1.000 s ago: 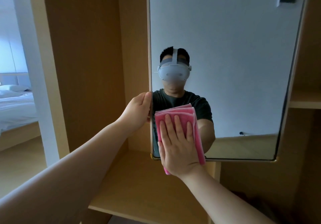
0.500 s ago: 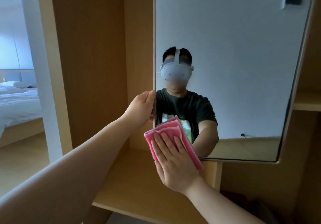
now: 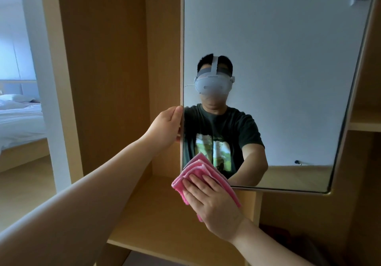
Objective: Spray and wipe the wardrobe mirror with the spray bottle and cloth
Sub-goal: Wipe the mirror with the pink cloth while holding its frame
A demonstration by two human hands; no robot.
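Note:
The wardrobe mirror (image 3: 288,69) is a tall panel with a thin dark frame, swung out in front of me. My left hand (image 3: 166,128) grips its left edge, fingers curled round the edge. A folded pink cloth (image 3: 201,170) lies against the mirror's lower left corner and hangs partly past the bottom edge. My right hand (image 3: 210,199) presses flat on the cloth with straight fingers. No spray bottle is in view.
A wooden wardrobe shelf (image 3: 156,220) runs below the mirror, with wooden side panels (image 3: 103,69) to the left and another shelf (image 3: 365,121) at the right. Through an opening at far left stands a bed with white bedding (image 3: 18,119).
My right hand has slid the pink cloth down and to the left across the glass, to the mirror's lower left corner. My left hand stays on the mirror's edge.

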